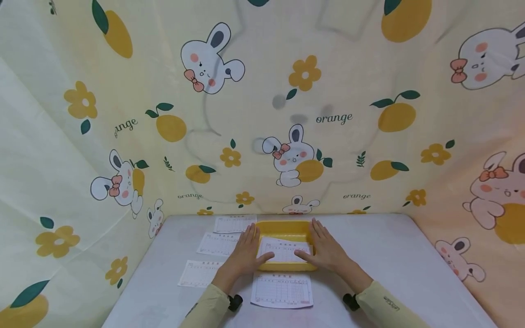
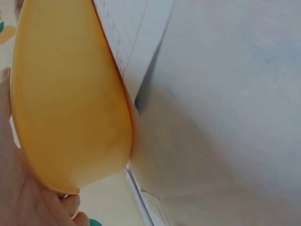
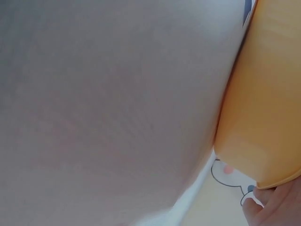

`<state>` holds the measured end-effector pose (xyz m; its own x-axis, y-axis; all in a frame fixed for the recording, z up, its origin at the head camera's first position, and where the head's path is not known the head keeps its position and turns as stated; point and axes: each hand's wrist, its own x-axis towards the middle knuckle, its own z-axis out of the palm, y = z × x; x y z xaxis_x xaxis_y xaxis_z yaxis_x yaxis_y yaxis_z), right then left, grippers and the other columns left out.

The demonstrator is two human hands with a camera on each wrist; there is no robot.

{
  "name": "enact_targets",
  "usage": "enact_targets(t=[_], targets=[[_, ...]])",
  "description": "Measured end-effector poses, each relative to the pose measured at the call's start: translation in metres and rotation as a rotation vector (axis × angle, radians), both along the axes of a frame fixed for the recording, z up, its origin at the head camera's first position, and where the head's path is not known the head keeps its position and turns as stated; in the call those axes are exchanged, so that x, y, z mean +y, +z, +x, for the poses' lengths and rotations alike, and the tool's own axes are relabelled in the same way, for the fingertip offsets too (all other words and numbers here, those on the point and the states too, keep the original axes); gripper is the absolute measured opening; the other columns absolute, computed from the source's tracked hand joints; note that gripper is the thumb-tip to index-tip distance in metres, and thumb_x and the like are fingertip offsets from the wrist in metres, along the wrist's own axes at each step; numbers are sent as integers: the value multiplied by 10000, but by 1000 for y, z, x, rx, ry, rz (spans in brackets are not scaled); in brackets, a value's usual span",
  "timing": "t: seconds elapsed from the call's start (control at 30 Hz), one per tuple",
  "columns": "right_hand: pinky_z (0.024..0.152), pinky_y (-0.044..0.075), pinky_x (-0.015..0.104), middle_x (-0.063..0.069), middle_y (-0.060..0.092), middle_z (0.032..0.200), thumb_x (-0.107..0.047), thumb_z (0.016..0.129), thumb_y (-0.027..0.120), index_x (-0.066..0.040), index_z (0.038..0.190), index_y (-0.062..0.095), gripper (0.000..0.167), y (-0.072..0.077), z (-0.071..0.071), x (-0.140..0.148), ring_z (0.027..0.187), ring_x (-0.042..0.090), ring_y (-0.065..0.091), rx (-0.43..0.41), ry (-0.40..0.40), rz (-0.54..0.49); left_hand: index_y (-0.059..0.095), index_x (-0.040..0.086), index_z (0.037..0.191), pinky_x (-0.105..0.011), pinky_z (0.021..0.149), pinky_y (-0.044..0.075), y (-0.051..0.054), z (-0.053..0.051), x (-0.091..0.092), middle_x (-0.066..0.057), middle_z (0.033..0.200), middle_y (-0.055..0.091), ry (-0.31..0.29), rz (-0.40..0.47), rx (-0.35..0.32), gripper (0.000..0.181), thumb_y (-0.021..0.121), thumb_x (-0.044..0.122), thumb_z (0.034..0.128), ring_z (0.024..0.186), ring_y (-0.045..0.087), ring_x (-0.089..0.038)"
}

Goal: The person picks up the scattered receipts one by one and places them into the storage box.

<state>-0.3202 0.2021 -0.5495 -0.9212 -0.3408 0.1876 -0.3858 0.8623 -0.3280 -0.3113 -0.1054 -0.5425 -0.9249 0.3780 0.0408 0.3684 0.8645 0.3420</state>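
Note:
A shallow yellow plastic basin (image 1: 283, 266) stands at the middle of the table, with a printed paper form (image 1: 283, 249) inside. My left hand (image 1: 245, 254) holds its left side, fingers along the outer wall and thumb over the inside. On the right side my right hand (image 1: 329, 251) holds it likewise, thumb pointing inward. In the left wrist view, fingertips (image 2: 70, 205) bend under the basin's rim. The right wrist view shows fingers (image 3: 263, 202) at the rim too. Another form (image 1: 281, 290) lies in front of the basin.
Three more forms lie on the left: one (image 1: 198, 273) nearest, one (image 1: 216, 243) behind it, one (image 1: 234, 223) at the far edge. The white table (image 1: 381, 255) backs onto a curtain (image 1: 254, 114) printed with rabbits and oranges.

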Motion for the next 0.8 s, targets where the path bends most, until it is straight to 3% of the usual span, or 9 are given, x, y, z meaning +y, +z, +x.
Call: enact_targets(t=[0.27, 0.47, 0.67, 0.8], targets=[[1305, 223, 607, 274, 164, 1756, -785, 947, 561, 108, 1651, 231, 1184, 3, 2, -2, 1623, 464, 190, -13, 2, 4, 86, 81, 1733, -511, 1341, 154, -2, 8, -15, -108, 1811, 69, 33, 90, 11, 1025, 550, 677, 1039, 1666, 107, -319], [1294, 237, 625, 276, 156, 1758, -786, 943, 569, 105, 1654, 224, 1192, 2, 1, -1, 1618, 473, 195, -9, -6, 18, 131, 13, 1714, -545, 1324, 208, -1, 19, -28, -171, 1789, 155, 44, 128, 65, 1026, 671, 554, 1030, 1644, 187, -368], [1298, 233, 616, 253, 136, 1768, -792, 941, 564, 81, 1668, 206, 1191, -1, 0, -1, 1629, 455, 174, -20, -14, 14, 163, 34, 1717, -563, 1310, 232, 2, 33, -39, -185, 1777, 199, 97, 214, 5, 994, 674, 543, 1032, 1634, 211, -392], [1286, 246, 640, 279, 162, 1756, -783, 948, 570, 104, 1655, 226, 1185, 1, 0, -1, 1617, 483, 188, -8, -2, -6, 213, -14, 1694, -583, 1297, 257, 1, 43, -46, -247, 1740, 259, 93, 264, -18, 978, 692, 518, 1028, 1604, 264, -442]])
